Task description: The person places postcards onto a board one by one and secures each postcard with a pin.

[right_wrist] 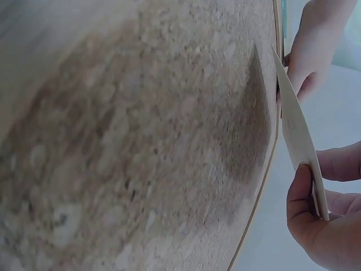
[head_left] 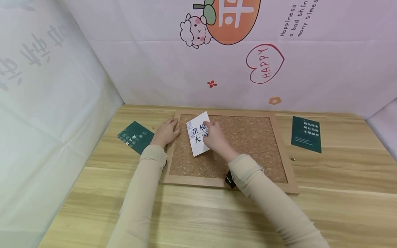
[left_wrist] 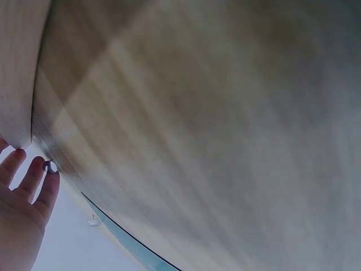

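Note:
A white card [head_left: 199,133] with dark Chinese characters is tilted above the cork board [head_left: 248,144]. My right hand [head_left: 216,138] pinches its right edge; the thumb shows on the card's near face [right_wrist: 299,130] in the right wrist view. My left hand [head_left: 165,132] rests on the left side of the wooden frame [head_left: 170,155], with fingers extended. The left wrist view shows a small shiny round piece [left_wrist: 51,166] at the fingertips; I cannot tell whether they touch it.
Green printed cards lie left [head_left: 134,137] and right [head_left: 306,134] of the board on the wooden table [head_left: 198,213]. A small pin-like piece [head_left: 293,159] sits below the right card, another [head_left: 153,128] beside the left one. Printed cloth [head_left: 155,62] hangs behind.

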Motion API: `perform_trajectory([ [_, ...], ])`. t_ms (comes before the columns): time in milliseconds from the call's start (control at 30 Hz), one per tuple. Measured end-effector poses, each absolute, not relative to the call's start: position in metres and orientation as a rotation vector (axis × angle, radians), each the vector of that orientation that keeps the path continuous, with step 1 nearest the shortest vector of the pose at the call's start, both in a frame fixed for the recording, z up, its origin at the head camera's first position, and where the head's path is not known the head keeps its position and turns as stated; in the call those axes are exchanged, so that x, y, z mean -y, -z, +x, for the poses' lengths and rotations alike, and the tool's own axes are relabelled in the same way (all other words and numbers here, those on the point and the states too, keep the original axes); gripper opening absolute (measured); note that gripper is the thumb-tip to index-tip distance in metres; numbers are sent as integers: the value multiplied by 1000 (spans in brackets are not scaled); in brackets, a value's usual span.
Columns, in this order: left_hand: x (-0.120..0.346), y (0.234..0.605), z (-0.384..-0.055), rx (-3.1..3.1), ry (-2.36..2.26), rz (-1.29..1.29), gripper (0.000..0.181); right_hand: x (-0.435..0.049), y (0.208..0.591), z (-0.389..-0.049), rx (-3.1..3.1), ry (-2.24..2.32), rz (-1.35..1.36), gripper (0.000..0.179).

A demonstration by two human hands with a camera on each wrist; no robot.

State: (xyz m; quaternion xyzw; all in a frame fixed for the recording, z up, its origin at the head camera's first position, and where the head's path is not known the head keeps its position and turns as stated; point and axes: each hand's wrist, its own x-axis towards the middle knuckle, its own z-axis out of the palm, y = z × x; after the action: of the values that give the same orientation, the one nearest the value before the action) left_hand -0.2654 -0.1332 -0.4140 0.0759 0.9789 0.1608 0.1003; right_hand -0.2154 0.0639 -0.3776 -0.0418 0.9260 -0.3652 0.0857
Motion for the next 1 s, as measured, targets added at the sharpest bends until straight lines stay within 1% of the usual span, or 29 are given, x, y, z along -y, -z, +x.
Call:
perform_trajectory([
  [400, 134, 416, -266, -2898, -455, 239, 57, -56, 379, -214, -2730, 1073, -101, 61],
  [733, 135, 417, -267, -2891, -465, 242, 57, -59, 386, -218, -2764, 1044, -108, 62],
  [1000, 133, 415, -267, -2875, -481, 202, 56, -62, 383, -219, -2730, 1156, -107, 62],
])
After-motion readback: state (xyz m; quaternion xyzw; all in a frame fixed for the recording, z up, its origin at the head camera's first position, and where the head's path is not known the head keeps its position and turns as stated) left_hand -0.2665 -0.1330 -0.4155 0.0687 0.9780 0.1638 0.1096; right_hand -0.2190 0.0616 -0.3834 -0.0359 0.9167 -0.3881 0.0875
